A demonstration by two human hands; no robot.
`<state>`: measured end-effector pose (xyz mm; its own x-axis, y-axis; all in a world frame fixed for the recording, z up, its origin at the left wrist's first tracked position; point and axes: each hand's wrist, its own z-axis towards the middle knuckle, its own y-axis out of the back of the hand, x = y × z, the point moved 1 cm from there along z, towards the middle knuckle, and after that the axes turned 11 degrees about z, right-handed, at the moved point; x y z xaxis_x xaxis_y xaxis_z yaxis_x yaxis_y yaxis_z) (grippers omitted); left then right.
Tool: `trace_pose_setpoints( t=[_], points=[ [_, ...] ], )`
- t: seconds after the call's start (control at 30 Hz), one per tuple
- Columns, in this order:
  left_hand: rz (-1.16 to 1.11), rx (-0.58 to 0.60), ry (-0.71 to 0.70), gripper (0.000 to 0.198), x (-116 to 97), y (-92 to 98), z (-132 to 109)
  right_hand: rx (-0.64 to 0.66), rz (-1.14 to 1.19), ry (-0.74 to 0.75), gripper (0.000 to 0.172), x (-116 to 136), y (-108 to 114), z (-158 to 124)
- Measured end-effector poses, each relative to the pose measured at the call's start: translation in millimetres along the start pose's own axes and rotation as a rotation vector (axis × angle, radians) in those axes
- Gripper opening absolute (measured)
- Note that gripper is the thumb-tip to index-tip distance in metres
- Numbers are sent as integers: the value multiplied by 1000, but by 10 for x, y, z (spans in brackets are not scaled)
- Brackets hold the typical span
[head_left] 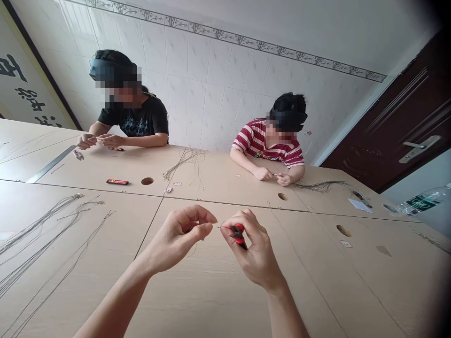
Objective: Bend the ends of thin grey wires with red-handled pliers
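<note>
A thin dark cord is stretched between my two hands above the table. My left hand pinches it between thumb and forefinger, and a loose strand hangs below the fingers. My right hand has thumb and forefinger closed at the cord's other side. Tucked in that same right hand are small pliers or cutters with red-and-black handles, their dark jaws pointing left. What lies inside the curled left fingers is hidden.
Bundles of cords lie at left, more farther back. A red lighter sits near a round table hole. Across the table two people work, one in black, one in stripes. A bottle lies at far right.
</note>
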<state>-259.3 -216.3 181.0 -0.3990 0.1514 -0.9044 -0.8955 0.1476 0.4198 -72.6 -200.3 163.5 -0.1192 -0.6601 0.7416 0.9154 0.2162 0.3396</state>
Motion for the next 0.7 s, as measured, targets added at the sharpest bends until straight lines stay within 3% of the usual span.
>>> trace_pose_setpoints(
  t=[0.7],
  points=[
    [-85, -121, 107, 22, -69, -151, 19, -6, -47, 70, 24, 16, -35, 32]
  ],
)
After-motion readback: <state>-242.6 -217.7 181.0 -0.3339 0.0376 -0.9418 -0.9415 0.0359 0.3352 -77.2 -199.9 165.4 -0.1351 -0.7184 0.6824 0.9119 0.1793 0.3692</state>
